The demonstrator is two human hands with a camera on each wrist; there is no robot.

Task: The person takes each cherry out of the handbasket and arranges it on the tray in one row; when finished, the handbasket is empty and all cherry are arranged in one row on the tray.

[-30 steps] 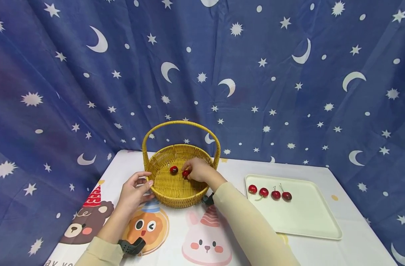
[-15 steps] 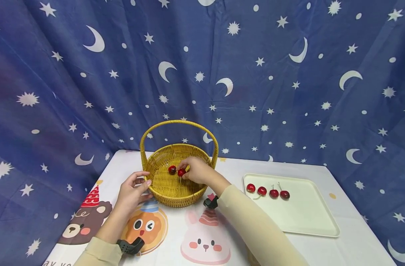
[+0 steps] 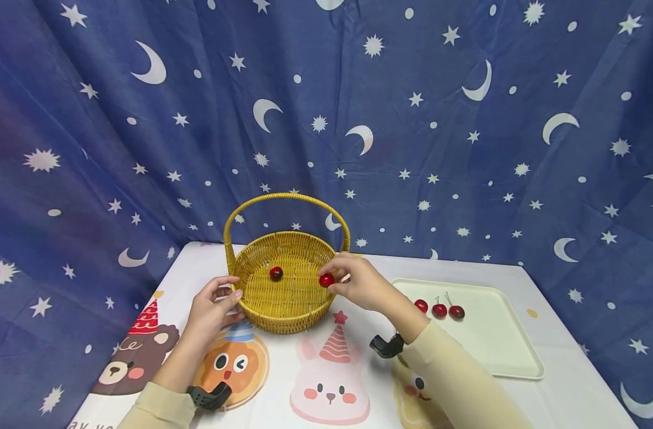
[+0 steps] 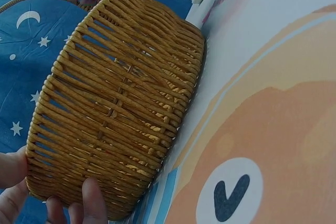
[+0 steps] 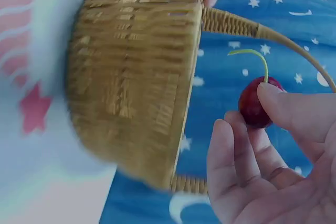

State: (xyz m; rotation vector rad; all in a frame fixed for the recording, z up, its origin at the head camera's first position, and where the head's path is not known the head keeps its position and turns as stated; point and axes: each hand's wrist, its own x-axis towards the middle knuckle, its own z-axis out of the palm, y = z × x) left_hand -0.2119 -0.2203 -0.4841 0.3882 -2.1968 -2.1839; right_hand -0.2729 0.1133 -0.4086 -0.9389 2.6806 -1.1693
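A yellow wicker basket [image 3: 286,325] with a tall arched handle stands on the table. My left hand [image 3: 211,307] holds its left side, with fingers and thumb at the rim and outer wall. Between thumb and fingers, my right hand [image 3: 361,285] pinches a red cherry [image 3: 326,280] above the basket's right rim. The right wrist view shows this cherry [image 5: 253,103] with its curved green stem pointing up and left. One dark red cherry [image 3: 276,273] lies on the basket floor, toward the back.
To the right lies a cream tray [image 3: 498,345] with a row of cherries [image 3: 439,310] near its back left, partly covered by my right forearm. A white cartoon-print cloth [image 3: 273,411] covers the table. A blue star-and-moon curtain [image 3: 391,149] hangs behind.
My right hand has lifted the cherry from the basket floor and carried it right, over the rim. The other cherry stays in the basket; my left hand keeps its place.
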